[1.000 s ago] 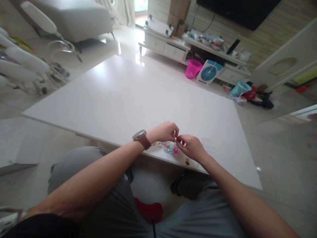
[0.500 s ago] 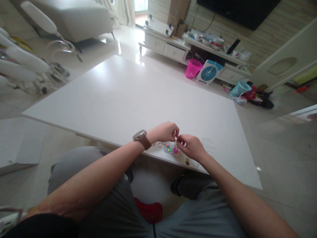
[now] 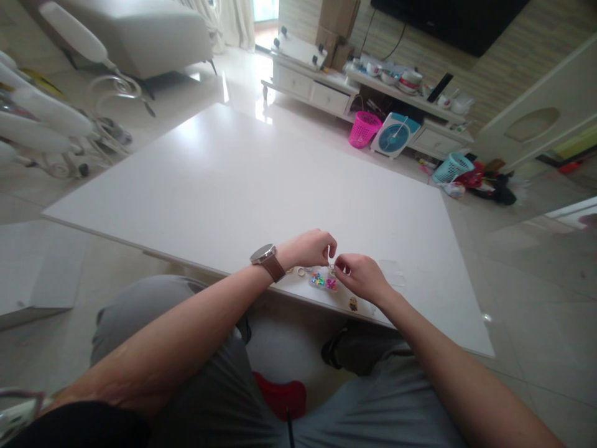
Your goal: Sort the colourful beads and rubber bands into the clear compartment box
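Note:
My left hand (image 3: pixel 308 247), with a brown-strapped watch on the wrist, and my right hand (image 3: pixel 364 278) meet fingertip to fingertip near the front edge of a big white table (image 3: pixel 261 186). Both pinch a tiny item between them, too small to identify. Just below the fingers lies a small clear case of colourful beads or charms (image 3: pixel 323 280). Small metal rings (image 3: pixel 301 271) lie left of it. A little yellow figure charm (image 3: pixel 353 303) rests at the table's edge under my right wrist.
A clear plastic lid or bag (image 3: pixel 392 272) lies right of my hands. Beyond the table stand a pink basket (image 3: pixel 364 129), a blue fan (image 3: pixel 394 135), a teal basket (image 3: pixel 451 168), a low white TV cabinet (image 3: pixel 321 87) and a grey sofa (image 3: pixel 140 34).
Almost nothing differs; my right hand's fingers shifted slightly against my left hand's fingertips.

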Available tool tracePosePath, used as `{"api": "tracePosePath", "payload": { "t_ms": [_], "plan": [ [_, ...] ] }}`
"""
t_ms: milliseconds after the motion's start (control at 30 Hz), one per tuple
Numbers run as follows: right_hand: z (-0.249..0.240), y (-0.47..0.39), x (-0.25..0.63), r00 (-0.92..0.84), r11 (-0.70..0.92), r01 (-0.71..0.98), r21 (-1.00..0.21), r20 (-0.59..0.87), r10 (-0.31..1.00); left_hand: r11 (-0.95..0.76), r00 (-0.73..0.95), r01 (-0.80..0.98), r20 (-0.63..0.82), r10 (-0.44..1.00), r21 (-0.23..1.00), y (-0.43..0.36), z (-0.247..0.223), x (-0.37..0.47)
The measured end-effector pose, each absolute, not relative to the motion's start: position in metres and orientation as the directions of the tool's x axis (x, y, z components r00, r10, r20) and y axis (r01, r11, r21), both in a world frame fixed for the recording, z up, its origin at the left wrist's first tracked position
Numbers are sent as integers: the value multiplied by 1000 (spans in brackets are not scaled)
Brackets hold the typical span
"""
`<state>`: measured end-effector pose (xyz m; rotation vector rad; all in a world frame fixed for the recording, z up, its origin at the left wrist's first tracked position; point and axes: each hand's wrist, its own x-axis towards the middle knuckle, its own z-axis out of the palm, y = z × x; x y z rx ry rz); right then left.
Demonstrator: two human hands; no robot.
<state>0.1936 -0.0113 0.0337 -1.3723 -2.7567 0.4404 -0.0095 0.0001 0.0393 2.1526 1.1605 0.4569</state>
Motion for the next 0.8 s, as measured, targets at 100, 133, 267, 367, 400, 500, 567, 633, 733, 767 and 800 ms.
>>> {"api": "tracePosePath", "payload": {
  "t_ms": [100, 133, 267, 367, 400, 500, 567, 633, 733, 767, 800],
  "plan": [
    [34, -11, 194, -586, 552, 806, -216, -157, 795, -414, 544, 635, 3, 839, 652, 0, 39, -10],
    [34, -10, 194, -580, 548, 812, -201, -177, 795, -420, 542, 641, 9, 841, 643, 0, 38, -10],
    [33, -10, 195, -560, 543, 828, -142, -243, 792, -432, 516, 687, 28, 856, 584, -1, 37, -11],
    [31, -10, 195, -545, 536, 837, -112, -271, 794, -431, 490, 742, 24, 871, 513, -3, 37, -12],
    [31, -10, 195, -542, 535, 838, -107, -278, 793, -430, 480, 762, 22, 877, 485, -4, 37, -12],
    [31, -10, 195, -540, 539, 838, -92, -294, 789, -424, 460, 814, 7, 888, 396, -6, 39, -13],
    [32, -10, 194, -541, 543, 836, -84, -300, 786, -422, 454, 838, -15, 891, 346, -7, 40, -14],
    [33, -10, 194, -539, 542, 836, -79, -297, 788, -423, 455, 851, -33, 890, 311, -8, 40, -14],
    [34, -10, 194, -531, 535, 842, -73, -286, 798, -428, 461, 856, -54, 886, 289, -8, 38, -14],
    [34, -10, 194, -531, 534, 842, -74, -282, 799, -428, 461, 857, -57, 885, 287, -8, 37, -15],
    [34, -10, 194, -533, 535, 841, -77, -278, 799, -425, 458, 859, -59, 887, 287, -7, 37, -15]
  ]
}}
